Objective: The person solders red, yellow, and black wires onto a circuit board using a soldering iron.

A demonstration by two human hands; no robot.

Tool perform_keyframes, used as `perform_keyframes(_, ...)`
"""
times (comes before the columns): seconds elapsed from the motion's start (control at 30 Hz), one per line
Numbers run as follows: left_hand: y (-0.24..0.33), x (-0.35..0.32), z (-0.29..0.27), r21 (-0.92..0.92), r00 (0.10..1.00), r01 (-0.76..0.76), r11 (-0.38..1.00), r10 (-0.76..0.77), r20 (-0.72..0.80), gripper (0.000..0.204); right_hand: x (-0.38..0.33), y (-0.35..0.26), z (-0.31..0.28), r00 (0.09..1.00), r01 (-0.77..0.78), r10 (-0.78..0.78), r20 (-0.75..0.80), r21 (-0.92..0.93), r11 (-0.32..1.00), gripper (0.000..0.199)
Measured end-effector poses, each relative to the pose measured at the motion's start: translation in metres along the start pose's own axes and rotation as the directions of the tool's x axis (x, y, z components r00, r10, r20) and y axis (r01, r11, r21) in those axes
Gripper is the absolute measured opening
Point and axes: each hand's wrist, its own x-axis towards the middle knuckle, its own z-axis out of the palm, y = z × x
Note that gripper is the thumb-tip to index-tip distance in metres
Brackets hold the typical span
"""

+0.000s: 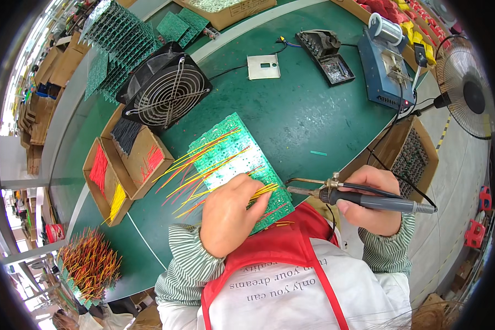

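A green circuit board panel (259, 158) lies on the bench in front of me. Rows of yellow and red wires (203, 175) stick out from it toward the left. My left hand (228, 214) rests over the board's near part, its fingers closed on several yellow wires (265, 190). In my right hand (377, 212) is a soldering iron (363, 199) with a thin metal feed tube (308, 181) clamped along it. The iron's tip points left and reaches the board's right edge, close to the held wire ends. Whether it touches the board I cannot tell.
Left, a divided cardboard box (127, 192) holds black, red and yellow wires. Behind it stand a black fan (173, 91) and stacked green boards (118, 36). A wired board stack (91, 264) sits lower left. Right are a blue solder feeder (382, 71) and a carton (418, 154).
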Motion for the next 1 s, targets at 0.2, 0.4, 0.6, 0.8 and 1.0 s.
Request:
perform_keyframes(0.2, 0.0, 0.005, 0.003, 0.004, 1.0, 0.009, 1.0, -0.009, 0.027, 0.012, 0.002, 0.005, 0.0, 1.0, -0.021, 0.021, -0.004, 0.025, 0.999, 0.017)
perform_keyframes(0.4, 0.001, 0.003, 0.007, 0.035, 1.0, -0.014, 0.999, 0.014, -0.013, 0.011, 0.002, 0.007, -0.001, 1.0, -0.01, 0.01, 0.018, -0.005, 1.0, 0.017)
perform_keyframes(0.6, 0.001, 0.001, 0.001, -0.009, 1.0, 0.011, 1.0, -0.011, 0.013, 0.011, -0.002, 0.004, -0.005, 1.0, 0.02, -0.02, -0.009, 0.008, 1.0, 0.019)
perform_keyframes(0.8, -0.016, -0.018, -0.042, 0.351, 0.946, 0.119, 0.929, 0.002, -0.325, 0.01, -0.009, -0.001, -0.007, 0.997, 0.074, -0.074, 0.008, 0.01, 0.997, 0.019)
perform_keyframes(1.0, 0.007, -0.057, -0.047, 0.024, 0.984, 0.178, 0.984, -0.179, 0.023, 0.01, -0.011, -0.007, 0.015, 0.979, 0.157, -0.163, 0.119, 0.063, 0.986, 0.019)
